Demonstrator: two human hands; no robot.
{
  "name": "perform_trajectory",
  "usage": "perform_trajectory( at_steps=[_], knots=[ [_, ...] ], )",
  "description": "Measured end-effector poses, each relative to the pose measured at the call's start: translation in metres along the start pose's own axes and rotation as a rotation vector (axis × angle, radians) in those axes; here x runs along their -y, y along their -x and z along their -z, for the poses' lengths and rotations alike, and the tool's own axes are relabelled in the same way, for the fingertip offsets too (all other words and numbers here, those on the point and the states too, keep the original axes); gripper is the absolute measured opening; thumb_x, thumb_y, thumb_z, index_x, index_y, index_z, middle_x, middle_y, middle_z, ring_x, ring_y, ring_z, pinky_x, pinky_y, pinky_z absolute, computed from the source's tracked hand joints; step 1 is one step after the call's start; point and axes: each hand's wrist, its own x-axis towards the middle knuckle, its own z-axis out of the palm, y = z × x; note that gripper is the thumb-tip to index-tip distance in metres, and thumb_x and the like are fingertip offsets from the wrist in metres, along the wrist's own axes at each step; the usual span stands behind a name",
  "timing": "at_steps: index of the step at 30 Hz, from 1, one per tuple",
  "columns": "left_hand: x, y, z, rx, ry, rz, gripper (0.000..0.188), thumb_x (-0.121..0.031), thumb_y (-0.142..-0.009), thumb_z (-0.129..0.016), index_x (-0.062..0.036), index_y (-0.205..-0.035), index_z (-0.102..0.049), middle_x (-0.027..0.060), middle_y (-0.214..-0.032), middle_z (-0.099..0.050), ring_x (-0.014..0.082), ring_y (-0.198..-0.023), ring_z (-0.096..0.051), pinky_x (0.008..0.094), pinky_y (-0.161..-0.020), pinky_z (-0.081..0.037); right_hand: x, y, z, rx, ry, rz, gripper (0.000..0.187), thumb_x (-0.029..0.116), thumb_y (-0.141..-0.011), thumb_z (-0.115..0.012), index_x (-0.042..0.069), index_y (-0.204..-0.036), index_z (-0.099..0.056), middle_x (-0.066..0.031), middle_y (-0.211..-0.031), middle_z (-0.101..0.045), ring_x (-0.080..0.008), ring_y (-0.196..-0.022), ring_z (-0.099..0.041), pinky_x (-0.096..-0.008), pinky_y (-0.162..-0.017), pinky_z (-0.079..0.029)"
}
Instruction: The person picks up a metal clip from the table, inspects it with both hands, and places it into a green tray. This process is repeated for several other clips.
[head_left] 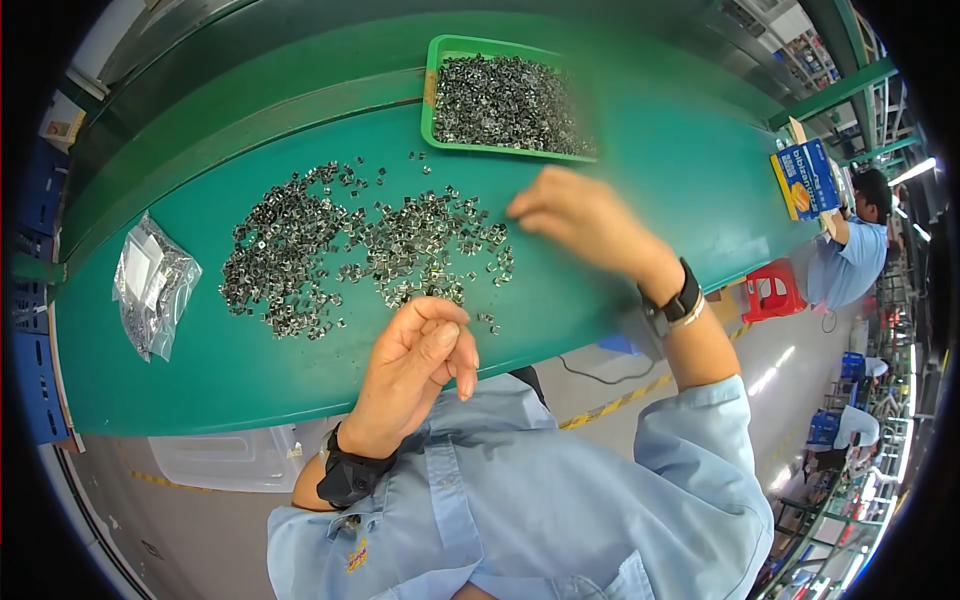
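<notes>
Small shiny metal pieces lie on the green table in two adjoining heaps, a left heap (280,250) and a right heap (415,240). At the near edge of the right heap is my left hand (415,350), its fingers curled and the thumb pressed toward the index finger. Whatever it may hold is too small or hidden to make out. My right hand (580,215) is above the table, right of the heaps and just below a green tray (510,151) full of similar pieces. Motion blurs its fingers, which look drawn together; no held thing can be made out.
A clear plastic bag (155,285) of small parts lies at the table's left. A blue and yellow box (805,180) stands at the far right end, near a person in light blue (850,260). A red stool (772,291) stands beside the table; a plastic bin (220,460) sits below.
</notes>
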Motion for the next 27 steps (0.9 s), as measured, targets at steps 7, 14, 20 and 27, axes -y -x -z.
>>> perform_trajectory(
  at_steps=[7,14,20,27],
  knots=[
    [0.0,-0.001,-0.006,-0.01,-0.06,0.0,0.015,-0.015,-0.096,-0.045,-0.0047,-0.106,-0.049,0.0091,-0.077,-0.057,0.0151,-0.056,-0.054,0.0287,-0.052,-0.046,0.014,0.019,-0.011,0.089,0.164,0.078,0.012,0.01,-0.078,-0.066,0.007,-0.089,-0.062,-0.0062,-0.091,-0.061,-0.0244,-0.084,-0.059,-0.0342,-0.072,-0.049],
    [0.0,0.0,-0.018,-0.096,-0.252,0.026,0.019,-0.019,-0.096,-0.046,-0.0031,-0.106,-0.051,0.0084,-0.081,-0.058,0.0143,-0.062,-0.056,0.0272,-0.055,-0.047,0.056,0.037,-0.024,-0.179,-0.155,-0.01,0.019,0.007,-0.069,-0.073,0.006,-0.083,-0.06,-0.0066,-0.085,-0.06,-0.0253,-0.076,-0.059,-0.0347,-0.064,-0.048],
    [0.002,0.004,-0.023,-0.079,-0.244,0.08,0.022,-0.021,-0.097,-0.046,-0.0016,-0.106,-0.052,0.0077,-0.083,-0.059,0.0126,-0.064,-0.056,0.0255,-0.056,-0.046,0.082,0.046,-0.038,-0.239,-0.018,0.226,0.025,0.007,-0.064,-0.077,0.007,-0.083,-0.06,-0.0063,-0.08,-0.06,-0.0241,-0.071,-0.058,-0.033,-0.06,-0.046],
    [-0.001,0.008,-0.019,-0.051,-0.14,0.143,0.022,-0.021,-0.096,-0.048,-0.0012,-0.104,-0.054,0.006,-0.082,-0.06,0.0106,-0.064,-0.056,0.024,-0.055,-0.044,0.089,0.05,-0.045,-0.236,0.015,0.263,0.025,0.008,-0.066,-0.075,0.007,-0.086,-0.06,-0.0043,-0.081,-0.059,-0.0216,-0.071,-0.058,-0.0318,-0.059,-0.044]
  ],
)
